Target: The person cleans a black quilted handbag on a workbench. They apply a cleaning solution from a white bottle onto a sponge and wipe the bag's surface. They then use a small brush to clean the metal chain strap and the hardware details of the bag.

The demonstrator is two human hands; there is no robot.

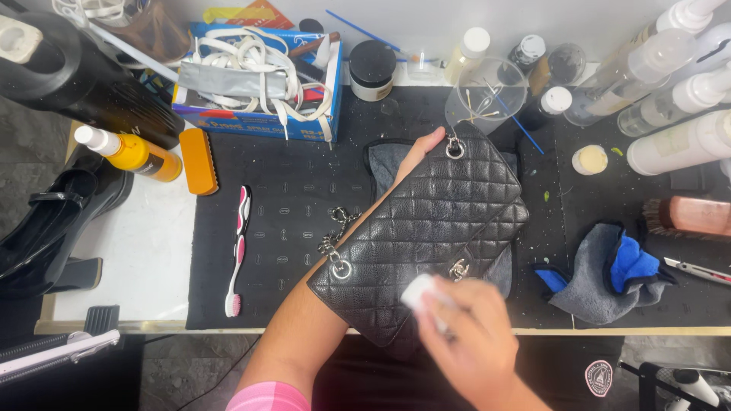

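The left hand lies under the black quilted bag, fingers open along its top edge. The right hand grips a white pad on the bag's lower edge.

quilted handbag – grainy leather, metal chain

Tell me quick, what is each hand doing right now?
Left hand: open, flat along the black quilted bag, steadying it.
Right hand: closed on a small white pad, blurred.
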